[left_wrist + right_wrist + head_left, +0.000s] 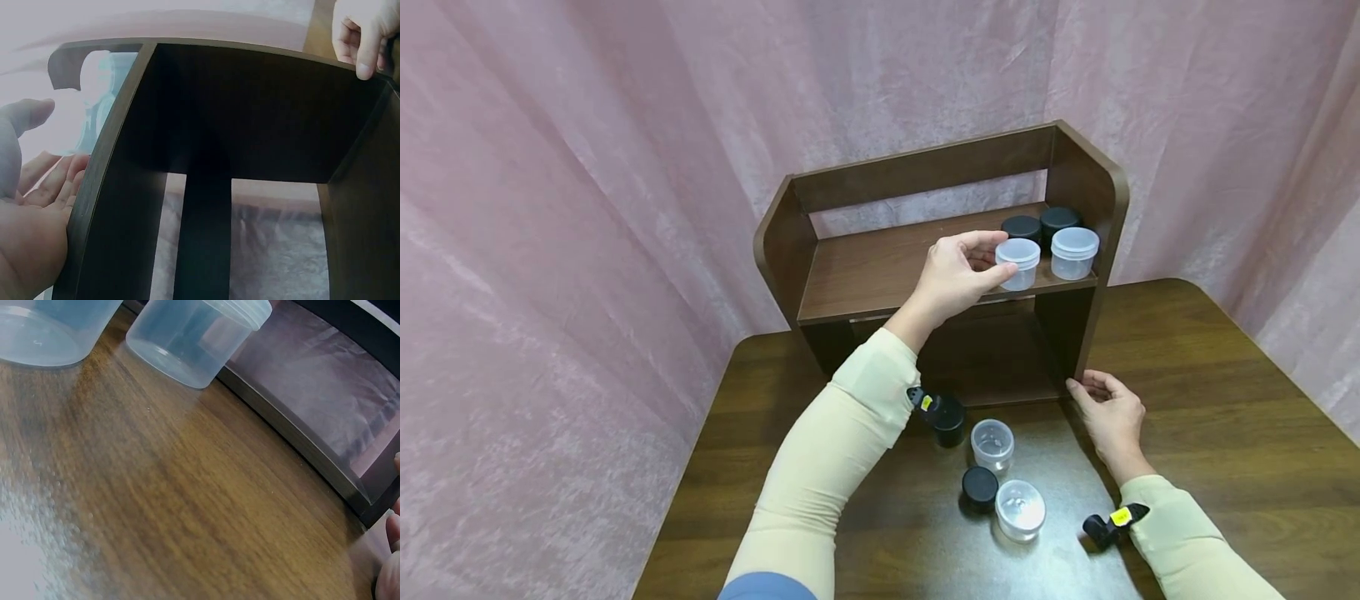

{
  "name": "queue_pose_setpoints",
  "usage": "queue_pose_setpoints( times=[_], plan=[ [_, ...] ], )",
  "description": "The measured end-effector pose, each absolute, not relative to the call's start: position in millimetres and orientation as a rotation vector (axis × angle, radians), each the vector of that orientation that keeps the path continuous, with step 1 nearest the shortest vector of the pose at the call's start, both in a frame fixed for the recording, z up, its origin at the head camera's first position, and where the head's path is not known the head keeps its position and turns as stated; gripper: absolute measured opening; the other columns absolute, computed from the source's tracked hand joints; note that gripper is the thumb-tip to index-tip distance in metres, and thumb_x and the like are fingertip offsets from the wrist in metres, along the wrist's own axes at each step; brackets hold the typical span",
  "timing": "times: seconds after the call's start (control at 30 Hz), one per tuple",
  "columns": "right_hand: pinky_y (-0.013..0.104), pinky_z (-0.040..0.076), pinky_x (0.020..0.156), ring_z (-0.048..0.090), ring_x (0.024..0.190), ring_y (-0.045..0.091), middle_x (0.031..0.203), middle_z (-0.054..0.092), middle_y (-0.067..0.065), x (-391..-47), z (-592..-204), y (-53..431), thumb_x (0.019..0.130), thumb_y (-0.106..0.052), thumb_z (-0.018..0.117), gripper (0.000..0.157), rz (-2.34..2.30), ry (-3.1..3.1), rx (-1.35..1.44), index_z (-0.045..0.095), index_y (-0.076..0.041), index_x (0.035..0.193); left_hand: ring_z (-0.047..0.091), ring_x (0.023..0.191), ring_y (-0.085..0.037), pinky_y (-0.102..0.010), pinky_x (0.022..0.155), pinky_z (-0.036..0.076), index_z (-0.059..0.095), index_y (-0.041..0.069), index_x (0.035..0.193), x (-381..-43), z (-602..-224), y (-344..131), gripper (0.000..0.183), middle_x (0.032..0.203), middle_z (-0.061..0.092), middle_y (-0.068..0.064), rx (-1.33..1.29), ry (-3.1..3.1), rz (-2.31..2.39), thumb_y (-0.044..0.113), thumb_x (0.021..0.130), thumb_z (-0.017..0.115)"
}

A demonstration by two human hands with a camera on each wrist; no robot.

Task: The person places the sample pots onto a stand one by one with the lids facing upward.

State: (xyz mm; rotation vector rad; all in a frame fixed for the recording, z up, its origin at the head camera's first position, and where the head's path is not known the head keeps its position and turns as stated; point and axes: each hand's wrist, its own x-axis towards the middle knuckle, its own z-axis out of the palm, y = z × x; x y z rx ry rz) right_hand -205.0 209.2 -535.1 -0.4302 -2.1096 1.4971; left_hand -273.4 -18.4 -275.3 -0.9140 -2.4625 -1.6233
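My left hand point(958, 271) pinches a small translucent screw-lid jar point(1019, 279) between thumb and fingers, at the front of the shelf unit's upper board. Glare in the left wrist view blurs that jar. Just right of it stands a matching jar point(1073, 260), with two black-lidded jars point(1022, 227) point(1060, 220) behind. Down at the right, my right hand point(1112, 414) grips the lower front edge of the brown wooden shelf unit's side panel point(1088, 333). Its thumb shows on the panel edge in the left wrist view.
On the table point(895, 533) before the unit stand two clear jars point(992, 446) point(1020, 510), a black-lidded jar point(980, 486) and a dark jar point(950, 425), partly behind the left wrist camera. A pink curtain point(625, 208) hangs behind.
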Motion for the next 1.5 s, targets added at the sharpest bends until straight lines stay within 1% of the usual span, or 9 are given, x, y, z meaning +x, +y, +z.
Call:
queue_pose_setpoints(
  times=[0.27, 0.5, 0.67, 0.9, 1.13, 1.5],
  plan=[
    [0.008, 0.044, 0.063, 0.058, 0.078, -0.001, 0.087, 0.066, -0.008, -204.0, -533.2, 213.1, 0.081, -0.027, 0.078, 0.031, 1.506, -2.095, -0.426, 0.071, -0.005, 0.102, 0.065, 0.087, -0.010, -0.019, 0.073, 0.053, 0.066, 0.006, 0.120, -275.9, -278.0, -11.1, 0.043, 0.104, 0.065, -0.003, -0.878, -2.421, -1.632, 0.018, 0.081, 0.079],
    [0.008, 0.044, 0.062, 0.057, 0.078, -0.001, 0.087, 0.066, -0.009, -201.4, -531.9, 218.2, 0.082, -0.029, 0.078, 0.032, 1.495, -2.101, -0.420, 0.070, -0.005, 0.102, 0.065, 0.087, -0.009, -0.018, 0.073, 0.053, 0.066, 0.007, 0.122, -274.2, -279.9, -4.1, 0.045, 0.106, 0.060, -0.003, -0.868, -2.422, -1.661, 0.018, 0.080, 0.079],
    [0.008, 0.044, 0.062, 0.058, 0.077, -0.002, 0.085, 0.065, -0.011, -200.7, -531.4, 221.0, 0.082, -0.028, 0.078, 0.031, 1.485, -2.097, -0.421, 0.070, -0.005, 0.101, 0.065, 0.086, -0.008, -0.017, 0.073, 0.053, 0.067, 0.009, 0.122, -273.8, -279.1, 1.1, 0.046, 0.105, 0.062, -0.001, -0.847, -2.421, -1.645, 0.019, 0.080, 0.080],
    [0.008, 0.044, 0.062, 0.058, 0.078, -0.002, 0.085, 0.064, -0.011, -200.7, -530.0, 220.9, 0.082, -0.027, 0.078, 0.031, 1.501, -2.101, -0.440, 0.070, -0.005, 0.102, 0.065, 0.084, -0.006, -0.017, 0.070, 0.053, 0.068, 0.009, 0.121, -272.5, -277.8, 4.0, 0.045, 0.103, 0.064, 0.000, -0.803, -2.427, -1.639, 0.019, 0.079, 0.080],
    [0.008, 0.043, 0.061, 0.058, 0.076, -0.002, 0.084, 0.065, -0.012, -200.0, -528.2, 218.3, 0.082, -0.024, 0.078, 0.030, 1.520, -2.085, -0.427, 0.070, -0.003, 0.101, 0.065, 0.082, -0.003, -0.016, 0.067, 0.053, 0.068, 0.010, 0.119, -272.4, -277.5, 5.2, 0.043, 0.097, 0.070, 0.002, -0.761, -2.449, -1.592, 0.020, 0.079, 0.080],
    [0.008, 0.044, 0.061, 0.058, 0.077, -0.001, 0.083, 0.064, -0.012, -201.4, -530.0, 215.1, 0.082, -0.025, 0.078, 0.029, 1.515, -2.094, -0.424, 0.070, -0.004, 0.101, 0.065, 0.080, -0.003, -0.016, 0.065, 0.052, 0.070, 0.010, 0.116, -272.1, -278.4, 3.2, 0.040, 0.095, 0.071, 0.002, -0.729, -2.446, -1.543, 0.022, 0.079, 0.080]
  ],
)
